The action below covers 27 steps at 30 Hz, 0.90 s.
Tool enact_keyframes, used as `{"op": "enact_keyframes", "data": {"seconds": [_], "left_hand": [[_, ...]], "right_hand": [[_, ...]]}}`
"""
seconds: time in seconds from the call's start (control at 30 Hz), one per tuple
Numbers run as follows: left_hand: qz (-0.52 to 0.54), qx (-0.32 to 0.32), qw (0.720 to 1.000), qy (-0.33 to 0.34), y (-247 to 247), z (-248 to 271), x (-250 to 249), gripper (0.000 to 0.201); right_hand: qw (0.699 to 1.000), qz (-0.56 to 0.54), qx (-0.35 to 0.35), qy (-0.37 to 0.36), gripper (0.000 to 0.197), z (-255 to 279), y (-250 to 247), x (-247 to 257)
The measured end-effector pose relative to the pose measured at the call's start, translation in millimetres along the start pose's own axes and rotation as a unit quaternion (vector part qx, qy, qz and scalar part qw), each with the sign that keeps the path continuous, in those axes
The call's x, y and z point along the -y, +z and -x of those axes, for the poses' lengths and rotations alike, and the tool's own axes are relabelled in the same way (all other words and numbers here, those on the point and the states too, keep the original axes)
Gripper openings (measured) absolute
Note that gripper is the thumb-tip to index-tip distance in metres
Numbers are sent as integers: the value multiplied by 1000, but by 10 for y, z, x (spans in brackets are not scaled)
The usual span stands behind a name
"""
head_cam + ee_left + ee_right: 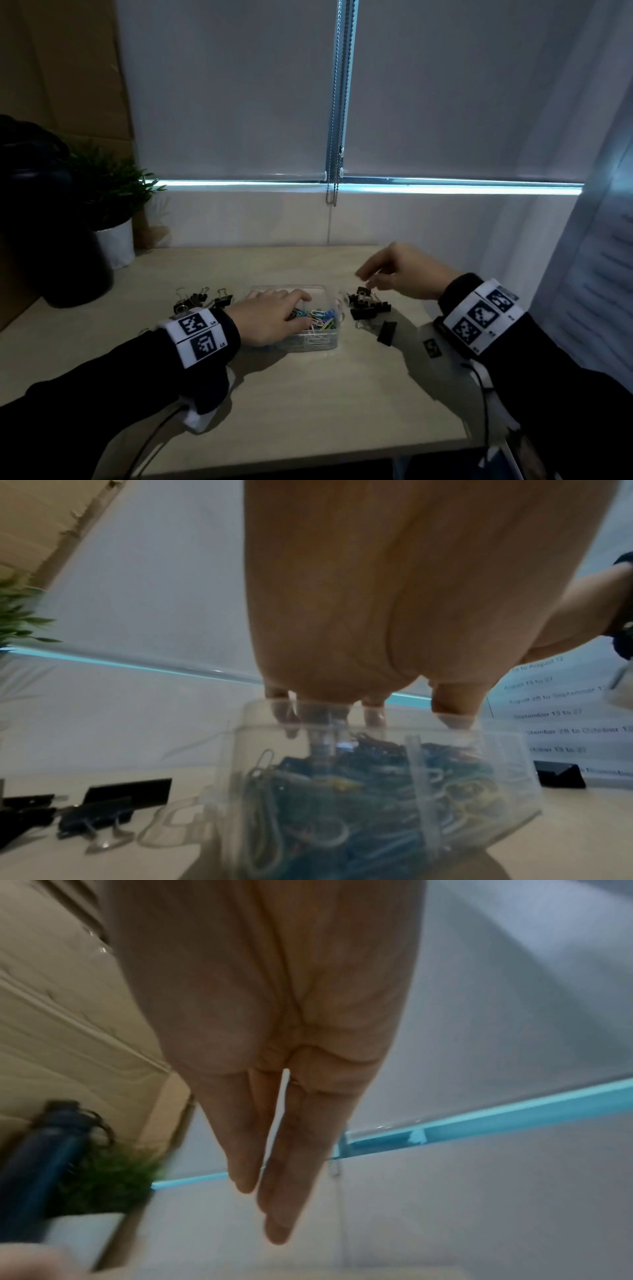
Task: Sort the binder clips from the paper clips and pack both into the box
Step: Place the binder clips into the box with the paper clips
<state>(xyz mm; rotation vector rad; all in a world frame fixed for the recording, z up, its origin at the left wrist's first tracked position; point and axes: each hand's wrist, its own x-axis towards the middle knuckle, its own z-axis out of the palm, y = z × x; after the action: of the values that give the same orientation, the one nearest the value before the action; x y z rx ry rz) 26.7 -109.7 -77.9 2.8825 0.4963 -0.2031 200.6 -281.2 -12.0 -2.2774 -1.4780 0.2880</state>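
A clear plastic box [322, 343] stands mid-table and holds several coloured paper clips [320, 318]. My left hand [294, 305] lies over its left half, fingers reaching down onto the clips and gripping nothing. In the left wrist view the fingertips [373, 718] dip inside the box [507, 791] above the paper clips [342, 804]. Black binder clips [368, 303] are heaped just right of the box. My right hand [368, 277] hovers above them, empty, and its fingers [284, 1191] are straight. More binder clips [198, 299] lie left of the box; the left wrist view shows these binder clips [103, 804] too.
One binder clip [387, 332] lies apart, nearer me on the right. A potted plant [113, 212] and a dark bottle [44, 222] stand at the table's back left. The blind's chain [337, 137] hangs behind. A printed sheet of dates [555, 712] hangs at the right.
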Motion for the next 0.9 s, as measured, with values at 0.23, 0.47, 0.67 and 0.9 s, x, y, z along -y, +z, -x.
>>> {"op": "enact_keyframes", "data": {"seconds": [0.23, 0.47, 0.67, 0.9], "left_hand": [[5, 60, 998, -15, 6, 47, -73, 60], [22, 96, 995, -23, 22, 144, -113, 63], [19, 101, 994, -24, 14, 184, -144, 64], [19, 110, 993, -29, 4, 183, -155, 65]], "right_hand": [[985, 84, 107, 104, 35, 97, 189, -285], [970, 179, 134, 96, 43, 115, 408, -148], [989, 117, 57, 68, 38, -2, 172, 92], [990, 131, -42, 12, 19, -420, 100, 493]]}}
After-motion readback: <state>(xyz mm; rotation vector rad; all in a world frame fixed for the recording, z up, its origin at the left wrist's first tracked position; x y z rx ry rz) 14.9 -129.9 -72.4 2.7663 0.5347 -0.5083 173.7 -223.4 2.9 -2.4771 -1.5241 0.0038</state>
